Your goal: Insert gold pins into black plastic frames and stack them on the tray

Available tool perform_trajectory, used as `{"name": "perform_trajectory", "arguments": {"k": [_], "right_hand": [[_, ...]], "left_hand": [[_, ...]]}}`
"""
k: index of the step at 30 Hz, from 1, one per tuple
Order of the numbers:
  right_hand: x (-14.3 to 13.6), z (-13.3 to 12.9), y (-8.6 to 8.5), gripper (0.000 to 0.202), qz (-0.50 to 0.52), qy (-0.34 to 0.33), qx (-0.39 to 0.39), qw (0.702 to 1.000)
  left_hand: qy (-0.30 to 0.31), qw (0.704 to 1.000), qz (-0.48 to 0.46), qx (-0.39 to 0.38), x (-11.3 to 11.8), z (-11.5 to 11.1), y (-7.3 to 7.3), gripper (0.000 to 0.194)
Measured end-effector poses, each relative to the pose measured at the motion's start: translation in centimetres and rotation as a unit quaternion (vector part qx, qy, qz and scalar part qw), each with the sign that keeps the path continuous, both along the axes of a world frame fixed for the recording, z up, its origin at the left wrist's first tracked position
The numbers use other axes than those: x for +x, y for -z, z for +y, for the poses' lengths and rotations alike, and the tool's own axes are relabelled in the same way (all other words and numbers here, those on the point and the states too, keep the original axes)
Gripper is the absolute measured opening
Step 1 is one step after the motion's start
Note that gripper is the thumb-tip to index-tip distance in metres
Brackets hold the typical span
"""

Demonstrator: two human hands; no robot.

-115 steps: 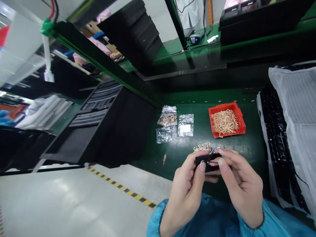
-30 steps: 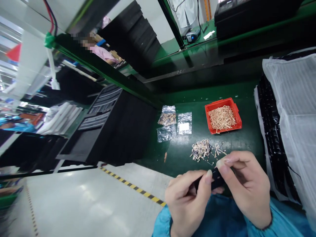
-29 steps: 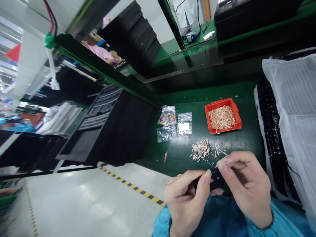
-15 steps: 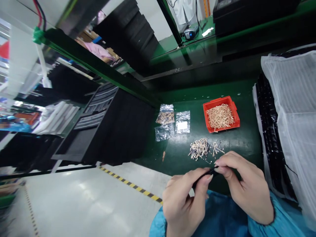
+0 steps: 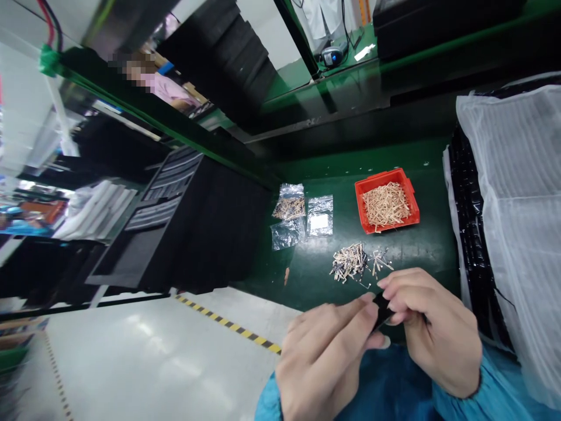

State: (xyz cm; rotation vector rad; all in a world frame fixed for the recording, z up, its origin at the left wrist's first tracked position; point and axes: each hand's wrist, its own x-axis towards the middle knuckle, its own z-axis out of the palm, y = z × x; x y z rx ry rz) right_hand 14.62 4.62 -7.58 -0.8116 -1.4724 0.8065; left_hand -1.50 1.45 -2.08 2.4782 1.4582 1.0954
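Note:
Between my hands is a small flat black piece point(image 5: 382, 310), largely covered by fingers, so its kind cannot be made out. My left hand point(image 5: 331, 351) grips its left side, fingers laid over it and the thumb beneath. With fingertips and thumb, my right hand point(image 5: 432, 321) pinches its right edge. Just beyond the hands, on the green bench point(image 5: 315, 280), lies a pile of small tan and dark strips point(image 5: 349, 262). A few loose strips point(image 5: 379, 261) are scattered to its right.
A red bin point(image 5: 359, 204) of tan strips point(image 5: 386, 204) stands behind the pile. Clear plastic bags point(image 5: 319, 217) lie left of it, one holding small strips. Black trays point(image 5: 471, 234) under a white sheet point(image 5: 526, 175) rise at right; a stack of black trays point(image 5: 210, 234) stands left.
My left fingers have turned over the black piece, which now shows a broader face. My right hand keeps its pinch. The whole view has shifted slightly.

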Motion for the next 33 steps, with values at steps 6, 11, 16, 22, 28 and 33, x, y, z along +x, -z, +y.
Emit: {"name": "perform_trajectory", "arguments": {"k": [6,11,16,22,28,33], "right_hand": [[0.6,-0.3,-0.3,0.010,0.044,-0.012,0.049,0.998],[1.0,-1.0,-0.2,0.008,-0.007,0.033,0.056,0.998],[1.3,-1.6,-0.1,0.008,-0.081,0.061,0.077,0.992],[1.6,-1.5,0.1,0.023,-0.107,0.017,0.097,0.989],[0.5,-1.1,0.2,0.027,-0.081,0.032,0.099,0.991],[-0.2,-1.3,-0.4,0.031,-0.100,0.047,0.088,0.990]], "left_hand": [[0.019,0.998,0.061,0.010,-0.8,-0.1,-1.9,0.012],[0.066,0.989,0.126,-0.033,-2.0,-0.4,-3.5,0.016],[0.055,0.991,0.117,-0.038,-2.0,-0.7,-3.6,0.015],[0.025,0.994,0.094,-0.040,-1.3,-0.3,-3.3,0.008],[-0.010,1.000,-0.015,0.013,0.1,0.2,-1.6,0.018],[0.000,1.000,-0.014,-0.011,-0.1,0.3,-1.3,0.020]]}}
